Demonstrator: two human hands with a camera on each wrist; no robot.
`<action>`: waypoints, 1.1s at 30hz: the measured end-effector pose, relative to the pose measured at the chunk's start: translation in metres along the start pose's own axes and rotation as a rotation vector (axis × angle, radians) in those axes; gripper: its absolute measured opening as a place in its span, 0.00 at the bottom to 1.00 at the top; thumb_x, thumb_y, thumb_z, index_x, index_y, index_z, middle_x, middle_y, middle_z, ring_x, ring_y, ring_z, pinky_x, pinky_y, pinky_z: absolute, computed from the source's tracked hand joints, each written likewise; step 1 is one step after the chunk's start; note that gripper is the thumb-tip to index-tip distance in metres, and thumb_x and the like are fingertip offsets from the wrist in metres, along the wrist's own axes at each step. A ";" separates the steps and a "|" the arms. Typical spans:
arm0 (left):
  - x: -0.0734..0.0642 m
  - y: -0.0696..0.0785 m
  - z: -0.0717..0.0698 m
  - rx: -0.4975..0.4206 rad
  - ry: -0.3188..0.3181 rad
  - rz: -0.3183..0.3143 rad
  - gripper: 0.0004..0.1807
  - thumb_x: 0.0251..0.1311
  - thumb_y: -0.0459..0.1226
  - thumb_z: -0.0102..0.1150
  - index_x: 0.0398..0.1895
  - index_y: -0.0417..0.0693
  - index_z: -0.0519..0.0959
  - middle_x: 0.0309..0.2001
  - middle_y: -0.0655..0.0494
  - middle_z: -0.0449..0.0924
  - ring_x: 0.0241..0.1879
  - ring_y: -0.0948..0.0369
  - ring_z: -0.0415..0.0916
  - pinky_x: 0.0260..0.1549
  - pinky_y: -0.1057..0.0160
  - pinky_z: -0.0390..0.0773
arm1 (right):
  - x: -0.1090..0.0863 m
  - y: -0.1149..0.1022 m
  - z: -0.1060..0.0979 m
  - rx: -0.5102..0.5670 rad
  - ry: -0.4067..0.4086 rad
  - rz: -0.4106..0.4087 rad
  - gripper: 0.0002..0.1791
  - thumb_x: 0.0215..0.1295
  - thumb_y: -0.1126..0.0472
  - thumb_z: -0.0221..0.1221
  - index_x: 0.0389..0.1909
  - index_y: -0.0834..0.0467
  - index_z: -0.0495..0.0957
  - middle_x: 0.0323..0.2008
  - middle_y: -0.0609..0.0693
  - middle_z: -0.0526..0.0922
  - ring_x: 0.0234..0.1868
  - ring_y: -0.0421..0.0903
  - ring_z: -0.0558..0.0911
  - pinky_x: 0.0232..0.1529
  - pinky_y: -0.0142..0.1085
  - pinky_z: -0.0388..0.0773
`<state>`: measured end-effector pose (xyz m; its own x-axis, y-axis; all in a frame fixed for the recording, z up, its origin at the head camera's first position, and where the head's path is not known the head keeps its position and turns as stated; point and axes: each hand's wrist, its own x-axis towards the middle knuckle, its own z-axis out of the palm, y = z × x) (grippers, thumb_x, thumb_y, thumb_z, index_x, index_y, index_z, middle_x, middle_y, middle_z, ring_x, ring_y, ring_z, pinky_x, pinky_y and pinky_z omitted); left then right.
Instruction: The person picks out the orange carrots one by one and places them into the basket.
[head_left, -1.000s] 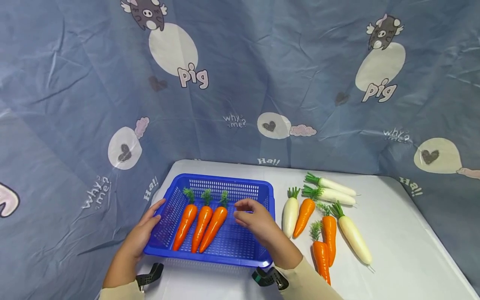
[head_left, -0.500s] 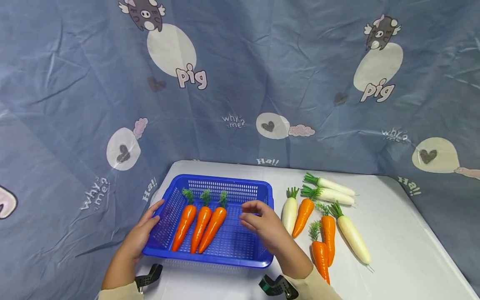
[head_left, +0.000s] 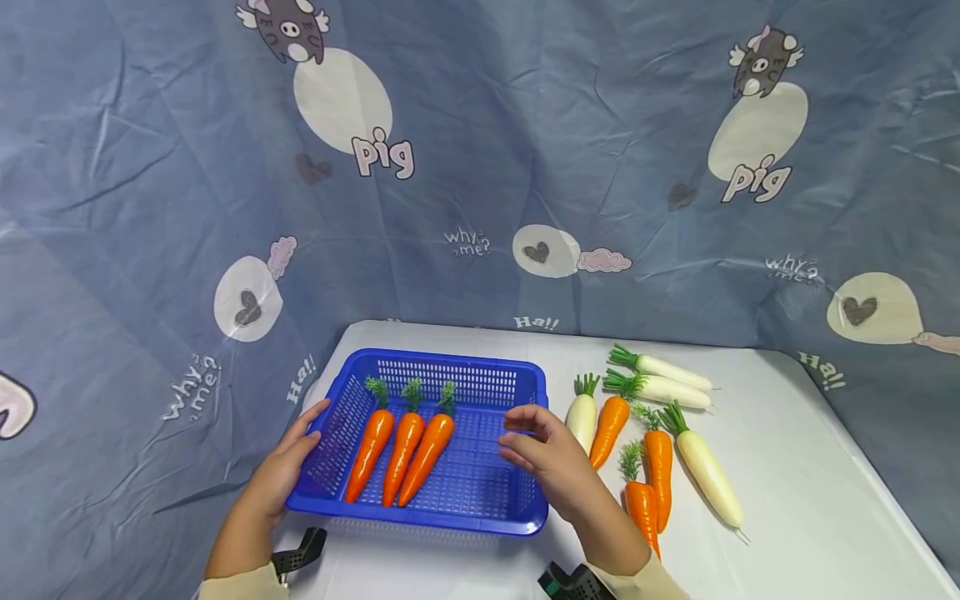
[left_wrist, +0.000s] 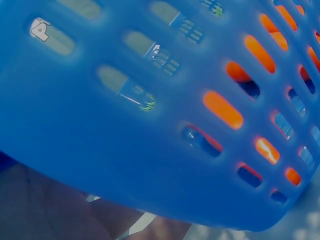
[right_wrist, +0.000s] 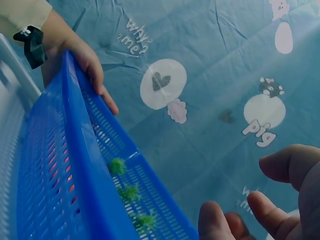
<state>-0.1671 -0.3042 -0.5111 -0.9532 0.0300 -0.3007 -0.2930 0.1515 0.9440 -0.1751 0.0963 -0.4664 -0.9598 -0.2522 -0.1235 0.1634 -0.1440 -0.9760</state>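
Observation:
Three orange carrots (head_left: 407,458) with green tops lie side by side in the left half of a blue plastic basket (head_left: 405,518). At the basket's left end my left hand (head_left: 279,475) grips the rim; in the left wrist view the perforated basket wall (left_wrist: 100,150) covers most of the picture. My right hand (head_left: 551,458) hovers over the basket's right end with nothing between its loosely bent fingers. In the right wrist view, thumb and fingers of the right hand (right_wrist: 280,200) stand apart beside the basket.
Right of the basket, on the white table (head_left: 795,433), lie several white radishes (head_left: 708,477) and three more carrots (head_left: 658,479). One radish (head_left: 582,421) is close to the basket's right side, partly behind my right hand. A blue printed cloth (head_left: 465,167) hangs around the table.
My right hand has moved right, away from the carrots in the basket and toward its right rim. The left hand, basket and vegetables stay where they were.

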 end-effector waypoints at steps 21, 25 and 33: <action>-0.002 -0.001 0.001 -0.007 0.002 0.002 0.31 0.84 0.42 0.28 0.85 0.72 0.46 0.84 0.44 0.37 0.68 0.42 0.59 0.45 0.57 0.78 | -0.018 0.009 -0.020 0.039 0.142 -0.043 0.21 0.67 0.70 0.64 0.58 0.68 0.72 0.55 0.64 0.75 0.50 0.52 0.82 0.54 0.41 0.84; -0.002 0.000 0.000 -0.008 0.001 0.003 0.31 0.84 0.42 0.28 0.85 0.72 0.45 0.84 0.44 0.37 0.67 0.42 0.60 0.45 0.57 0.78 | -0.020 0.012 -0.026 0.031 0.161 -0.039 0.21 0.67 0.70 0.64 0.59 0.68 0.72 0.53 0.63 0.76 0.49 0.51 0.82 0.53 0.41 0.84; -0.001 0.002 0.002 -0.011 0.001 0.003 0.31 0.84 0.43 0.29 0.85 0.72 0.45 0.84 0.42 0.38 0.66 0.42 0.62 0.44 0.57 0.79 | -0.021 0.016 -0.035 -0.005 0.214 -0.048 0.18 0.68 0.71 0.60 0.58 0.68 0.74 0.51 0.63 0.78 0.46 0.52 0.83 0.47 0.42 0.85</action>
<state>-0.1667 -0.3021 -0.5096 -0.9542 0.0295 -0.2976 -0.2908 0.1400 0.9465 -0.1603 0.1331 -0.4858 -0.9931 -0.0365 -0.1116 0.1158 -0.1461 -0.9825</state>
